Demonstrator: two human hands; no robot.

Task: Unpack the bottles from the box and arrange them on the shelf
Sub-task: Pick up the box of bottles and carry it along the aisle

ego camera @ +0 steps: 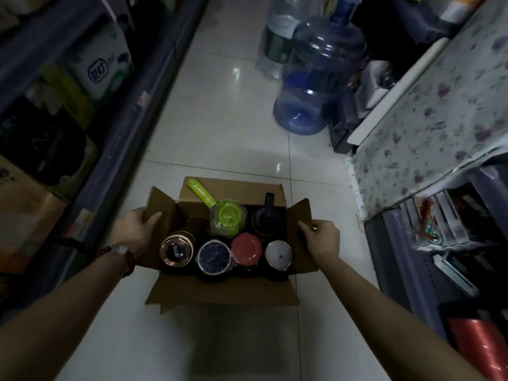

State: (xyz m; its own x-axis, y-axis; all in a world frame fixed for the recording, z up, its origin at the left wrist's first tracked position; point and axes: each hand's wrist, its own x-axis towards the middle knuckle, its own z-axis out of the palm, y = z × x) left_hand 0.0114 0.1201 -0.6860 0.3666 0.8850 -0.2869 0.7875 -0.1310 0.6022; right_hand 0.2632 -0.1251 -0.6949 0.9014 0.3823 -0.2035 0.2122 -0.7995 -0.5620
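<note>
On the glossy white tiled floor [228,111] of a dim, narrow aisle sits an open brown cardboard box [222,290], its long axis running left to right across the view and its four flaps folded outward. Inside, the bottles stand upright with their caps facing up toward the camera: a copper-rimmed bottle with a dark lid [177,251], a blue speckled-lid bottle [214,256], a red-capped bottle [246,248] and a white-capped bottle [278,253] form the near row, touching side by side. Behind them are a lime-green bottle in clear wrap [227,217], whose green strap lies back over the far flap, and a black bottle with a loop handle [267,215].

The left hand [134,229] grips the left flap, thumb over its inner face and fingers curled behind. The right hand [321,239] pinches the edge of the right flap between thumb and bent fingers.

A dark shelf unit with packaged goods [82,86] runs close along the left, and a counter draped in floral cloth [428,127] crowds the right. Ahead, a large blue water jug [316,78] stands on the tiles, well apart from the box, with bare floor between them.
</note>
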